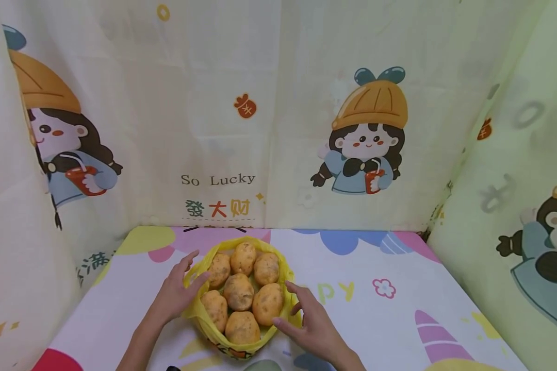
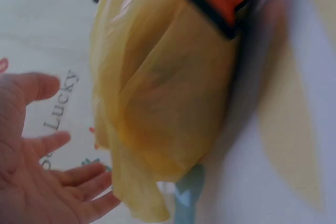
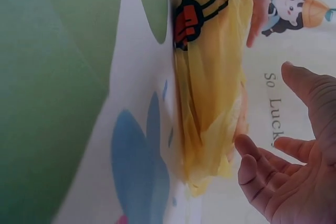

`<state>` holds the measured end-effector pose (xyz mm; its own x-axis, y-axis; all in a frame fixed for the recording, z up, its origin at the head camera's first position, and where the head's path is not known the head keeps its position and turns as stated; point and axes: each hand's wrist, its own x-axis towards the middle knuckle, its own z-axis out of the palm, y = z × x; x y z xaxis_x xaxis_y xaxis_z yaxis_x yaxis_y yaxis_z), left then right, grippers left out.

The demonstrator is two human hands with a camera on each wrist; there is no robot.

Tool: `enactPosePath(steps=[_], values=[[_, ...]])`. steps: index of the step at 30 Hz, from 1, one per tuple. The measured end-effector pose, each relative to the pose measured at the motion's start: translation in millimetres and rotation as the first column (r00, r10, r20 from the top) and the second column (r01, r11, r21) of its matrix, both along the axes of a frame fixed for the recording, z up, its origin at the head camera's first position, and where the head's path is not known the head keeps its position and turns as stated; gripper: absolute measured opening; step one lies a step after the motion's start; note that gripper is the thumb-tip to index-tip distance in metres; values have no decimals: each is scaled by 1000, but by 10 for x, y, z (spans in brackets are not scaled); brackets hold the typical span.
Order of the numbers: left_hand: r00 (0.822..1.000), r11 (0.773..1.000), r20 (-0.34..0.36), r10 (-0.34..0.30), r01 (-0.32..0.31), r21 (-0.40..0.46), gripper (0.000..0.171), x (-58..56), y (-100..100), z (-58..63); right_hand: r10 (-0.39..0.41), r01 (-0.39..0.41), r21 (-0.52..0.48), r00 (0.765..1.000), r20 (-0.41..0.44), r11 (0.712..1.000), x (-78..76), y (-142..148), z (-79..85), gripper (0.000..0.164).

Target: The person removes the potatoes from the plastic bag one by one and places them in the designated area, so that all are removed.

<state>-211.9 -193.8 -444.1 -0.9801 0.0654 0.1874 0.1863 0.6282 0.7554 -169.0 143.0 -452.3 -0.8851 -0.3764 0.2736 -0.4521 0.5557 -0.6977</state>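
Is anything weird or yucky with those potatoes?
Nothing's spilled from the yellow bag, but the middle potato has a greyish patch, odd against its tan skin; I can't tell whether it's dirt or damage.

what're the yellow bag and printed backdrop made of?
Yellow bag: likely thin plastic film, faintly glossy; it creases and shows pale highlights in the left wrist view. Printed backdrop: matte, probably fabric given its soft folds, though coated sheet is possible.
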Motion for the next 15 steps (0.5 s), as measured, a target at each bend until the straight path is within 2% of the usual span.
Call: enactPosePath(steps=[3,6,11,15], values=[[999,999,2,-43,43,-12,69,-41,-52,4,-1,1,5,1000,3,1000,-18,-35,-9,74],[996,997,36,-77,78,-25,69,-71,-84,19,-5,5,14,1000,15,1000,-46,-61,-27,76],[992,993,70,-106,109,-37,77,-118,-120,28,-14,12,33,999,47,999,-110,-98,-59,80],[985,986,77,-154,158,-48,82,-166,-148,20,-33,28,61,997,74,998,-157,-121,-92,84]])
